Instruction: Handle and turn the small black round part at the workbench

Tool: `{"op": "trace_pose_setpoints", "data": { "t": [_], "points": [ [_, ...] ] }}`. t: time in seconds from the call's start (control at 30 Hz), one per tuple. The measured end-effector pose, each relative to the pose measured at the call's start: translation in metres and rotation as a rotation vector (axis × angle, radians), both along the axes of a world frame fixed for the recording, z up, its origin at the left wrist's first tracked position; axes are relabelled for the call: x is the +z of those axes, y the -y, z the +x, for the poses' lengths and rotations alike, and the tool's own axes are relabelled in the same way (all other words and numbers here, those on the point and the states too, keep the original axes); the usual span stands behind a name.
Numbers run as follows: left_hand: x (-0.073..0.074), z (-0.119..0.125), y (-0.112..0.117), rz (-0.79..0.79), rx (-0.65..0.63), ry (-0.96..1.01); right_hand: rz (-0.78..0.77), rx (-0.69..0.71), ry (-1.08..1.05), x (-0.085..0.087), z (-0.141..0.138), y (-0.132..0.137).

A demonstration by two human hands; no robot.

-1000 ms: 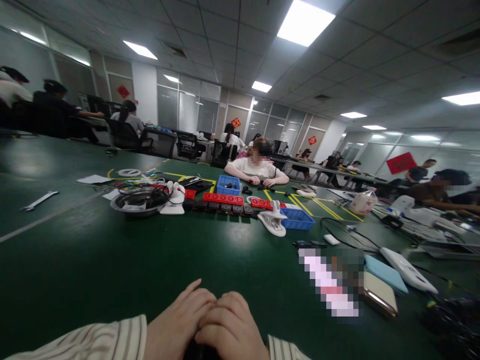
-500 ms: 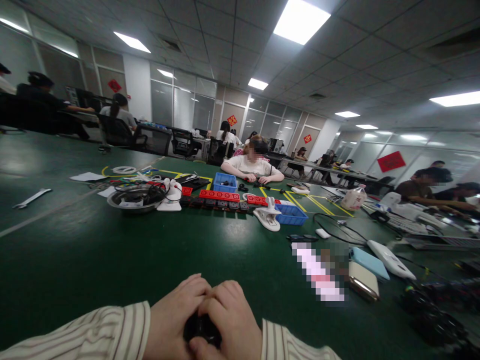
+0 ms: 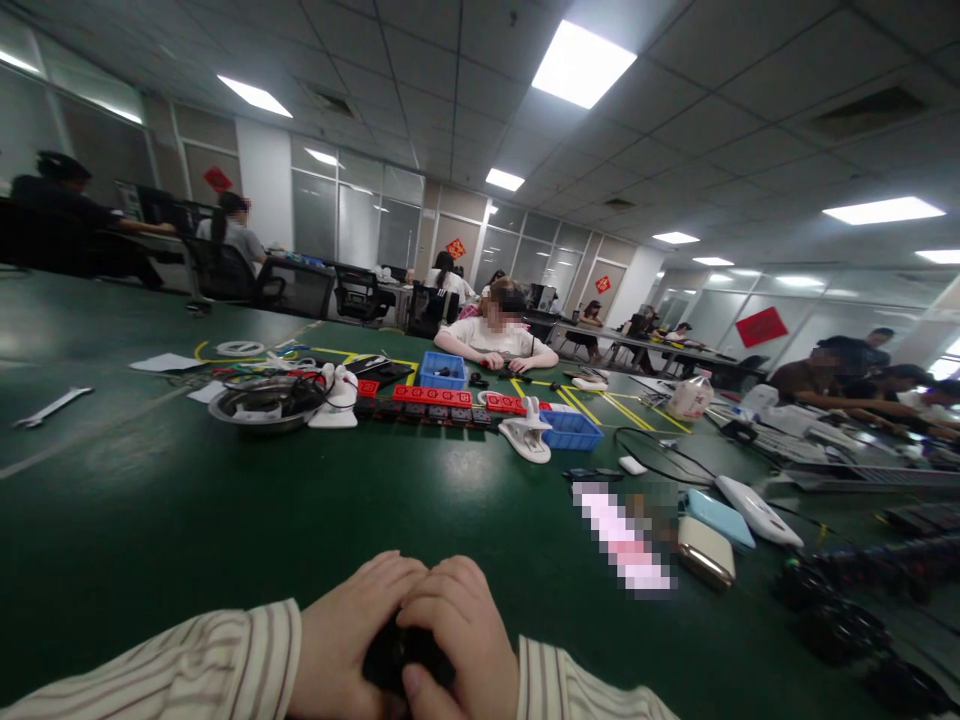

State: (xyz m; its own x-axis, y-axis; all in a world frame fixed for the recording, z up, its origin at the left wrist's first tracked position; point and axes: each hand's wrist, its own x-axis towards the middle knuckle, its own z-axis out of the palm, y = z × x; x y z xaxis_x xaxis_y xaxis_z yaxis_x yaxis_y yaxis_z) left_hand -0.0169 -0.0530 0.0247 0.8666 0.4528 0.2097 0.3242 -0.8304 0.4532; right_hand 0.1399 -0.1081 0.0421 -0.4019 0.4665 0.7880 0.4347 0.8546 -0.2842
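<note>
At the bottom middle of the head view, both of my hands close around a small dark rounded object (image 3: 384,655). My left hand (image 3: 349,635) wraps its left side, fingers curled over the far edge. My right hand (image 3: 466,630) covers the right side, with its thumb bent across the near face. The fingers of the two hands meet at the top. Most of the object is hidden, and its kind cannot be made out. Striped cuffs reach both wrists.
Beyond my hands are a metal bowl of cables (image 3: 259,420), white clamp stands (image 3: 525,440), a row of red blocks (image 3: 431,396) and a blue bin (image 3: 570,431). To the right lie a cream case (image 3: 706,552) and a light blue case (image 3: 720,518). A person sits opposite.
The surroundings have shifted slightly left in view. My right thumb has moved a little to the right on the dark object; both hands still grip it.
</note>
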Motion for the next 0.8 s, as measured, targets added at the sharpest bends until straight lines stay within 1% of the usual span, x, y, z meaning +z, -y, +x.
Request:
{"op": "trace_pose_setpoints", "data": {
  "t": [0.17,0.3,0.4,0.47,0.57,0.7,0.8],
  "points": [
    [0.004,0.0,0.007,-0.05,0.072,-0.007,-0.187,-0.168,-0.066,-0.004,0.001,0.001],
    [0.004,0.002,0.004,-0.094,0.099,-0.021,-0.206,-0.26,-0.036,-0.015,0.002,-0.005],
    [0.003,0.003,0.0,-0.135,0.073,-0.024,-0.211,-0.295,0.038,-0.023,0.002,-0.009],
    [0.002,0.003,-0.002,-0.158,0.058,-0.028,-0.227,-0.262,0.102,-0.027,0.003,-0.011],
    [0.002,0.004,-0.004,-0.172,0.035,-0.033,-0.198,-0.131,0.181,-0.029,0.005,-0.014],
    [0.004,0.005,-0.005,-0.144,-0.009,-0.034,-0.047,0.051,0.267,-0.034,0.007,-0.02],
    [0.003,0.005,-0.004,-0.099,-0.013,-0.042,0.063,0.127,0.259,-0.034,0.006,-0.021]
  ]
}}
